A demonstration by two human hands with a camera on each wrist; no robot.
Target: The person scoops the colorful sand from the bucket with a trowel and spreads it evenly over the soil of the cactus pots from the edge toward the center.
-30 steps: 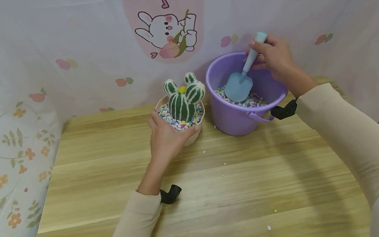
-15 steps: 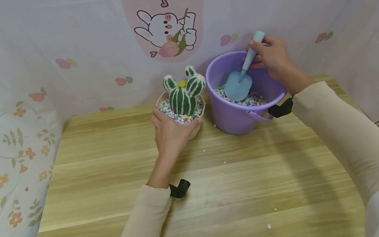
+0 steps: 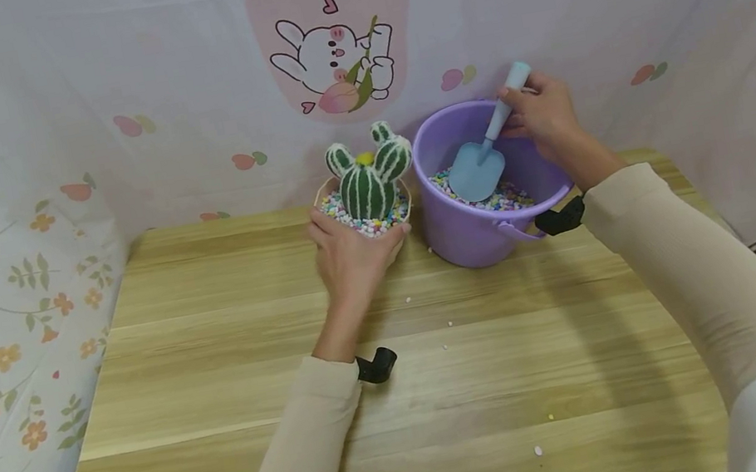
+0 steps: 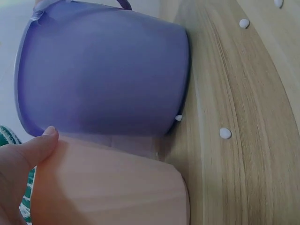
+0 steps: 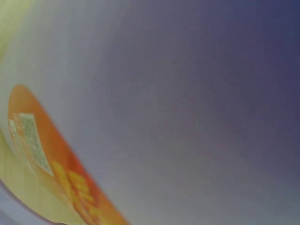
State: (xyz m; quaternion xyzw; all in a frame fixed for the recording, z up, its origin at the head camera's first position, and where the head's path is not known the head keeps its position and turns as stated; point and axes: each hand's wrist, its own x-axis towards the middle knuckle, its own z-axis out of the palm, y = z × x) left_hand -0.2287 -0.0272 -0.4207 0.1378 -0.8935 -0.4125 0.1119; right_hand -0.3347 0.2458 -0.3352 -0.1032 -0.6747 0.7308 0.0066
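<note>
My left hand (image 3: 355,261) grips the near side of a peach-coloured plant pot (image 4: 117,187), its thumb at the rim in the left wrist view. Out of the pot rises a green-and-white toy cactus (image 3: 368,191) with a yellow top, set in small coloured pebbles. Just right of it stands a purple bucket (image 3: 461,234). My right hand (image 3: 546,113) holds a light blue toy shovel (image 3: 478,170) by its handle, blade down inside the bucket over more coloured pebbles (image 3: 510,201). The right wrist view shows mostly the bucket's blurred purple side, with an orange label (image 5: 61,159).
Several loose pebbles lie on the wooden table (image 3: 204,368), one (image 3: 538,451) near the front. Behind the pot and bucket hangs a printed cloth (image 3: 171,95) with a rabbit drawing. The bucket's handle (image 3: 520,232) hangs at its near right side.
The left hand and the pot with the cactus have shifted right and slightly away, closer to the bucket. The right hand and shovel have hardly moved.
</note>
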